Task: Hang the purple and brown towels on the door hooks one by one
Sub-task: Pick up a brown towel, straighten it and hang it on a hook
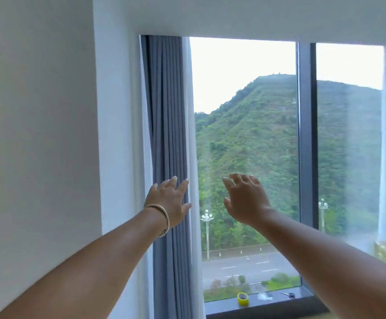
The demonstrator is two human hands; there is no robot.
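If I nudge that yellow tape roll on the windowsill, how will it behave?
The tape roll stands on its edge on the sill, so a nudge would probably set it rolling or tip it flat. It looks small and hollow, so likely light. Its smooth ring shape should be stiff enough to pinch.

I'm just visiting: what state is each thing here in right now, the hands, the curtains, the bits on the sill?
Left hand: open, fingers spread, holding nothing.
Right hand: open, raised, holding nothing.
Bracelet: on the left wrist.
Grey curtain: drawn back, bunched at the window's left edge.
Window: uncovered in the middle; whether it is latched cannot be told.
Yellow tape roll: standing on edge on the sill.
Scissors: lying flat on the sill.
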